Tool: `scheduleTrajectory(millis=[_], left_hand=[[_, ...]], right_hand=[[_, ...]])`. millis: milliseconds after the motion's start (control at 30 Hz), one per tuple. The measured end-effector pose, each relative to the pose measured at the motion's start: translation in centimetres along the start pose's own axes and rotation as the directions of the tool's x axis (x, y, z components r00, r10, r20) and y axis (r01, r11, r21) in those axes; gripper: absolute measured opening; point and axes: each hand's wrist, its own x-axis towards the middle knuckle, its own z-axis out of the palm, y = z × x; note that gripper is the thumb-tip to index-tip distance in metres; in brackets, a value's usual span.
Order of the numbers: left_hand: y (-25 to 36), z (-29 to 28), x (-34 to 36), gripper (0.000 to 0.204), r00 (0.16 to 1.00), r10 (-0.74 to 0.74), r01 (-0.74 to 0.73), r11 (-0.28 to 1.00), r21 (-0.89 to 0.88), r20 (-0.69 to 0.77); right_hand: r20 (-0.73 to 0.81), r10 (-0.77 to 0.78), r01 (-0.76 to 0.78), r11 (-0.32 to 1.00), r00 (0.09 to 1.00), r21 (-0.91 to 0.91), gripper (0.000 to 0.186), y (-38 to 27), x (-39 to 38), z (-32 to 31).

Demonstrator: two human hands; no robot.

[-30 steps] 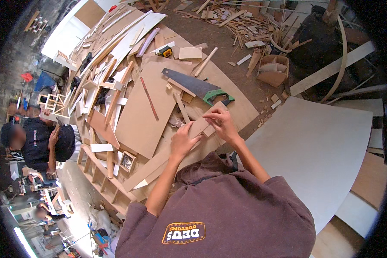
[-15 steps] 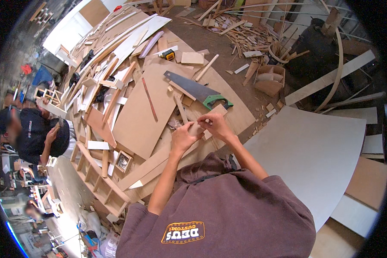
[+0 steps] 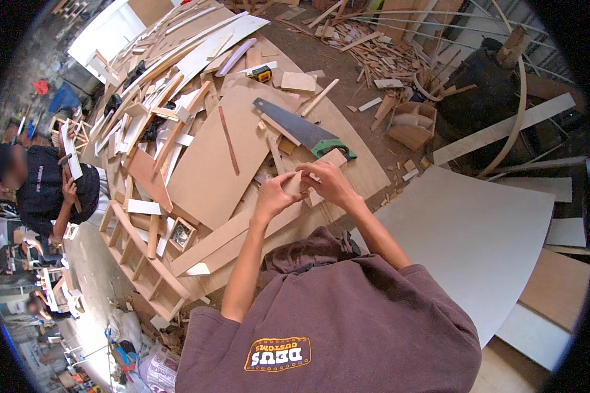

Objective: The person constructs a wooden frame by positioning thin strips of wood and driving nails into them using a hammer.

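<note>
Between my two hands is a small, pale wood piece, held up over the near edge of the worktable. My left hand grips it with the thumb and fingers on either side. The fingers of my right hand are curled in against its right side, partly hiding it. A light wooden board shows just beyond my right hand. Past it lies a handsaw with a grey blade and a green and black handle. A narrow wood strip lies beyond my left hand.
A flat brown panel carries a thin reddish stick. Farther off sit a yellow tape measure and heaped offcuts. A slatted wooden frame stands at left, near a co-worker holding a board. A large pale sheet lies right.
My hands have shifted slightly, and the wood piece now stands more upright between them. The co-worker at left has raised a white board in front of the body.
</note>
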Motion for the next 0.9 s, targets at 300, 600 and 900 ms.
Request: scheduleTrajectory(millis=[300,600,900], left_hand=[[-0.4,0.3,-0.3,0.067,0.999,0.022,-0.021,1.0,0.019,-0.031],[0.0,0.4,-0.5,0.067,0.998,0.038,-0.035,0.998,0.054,-0.057],[0.4,0.9,-1.1,0.065,0.998,0.01,-0.001,0.992,0.128,-0.069]], right_hand=[[-0.081,-0.02,0.018,0.999,0.996,-0.03,0.032,-0.6,0.0,0.7],[-0.043,0.053,-0.056,0.995,0.998,-0.078,0.035,-0.6,-0.2,1.0],[-0.102,0.004,-0.013,0.996,0.995,-0.087,0.023,-1.1,0.1,1.1]])
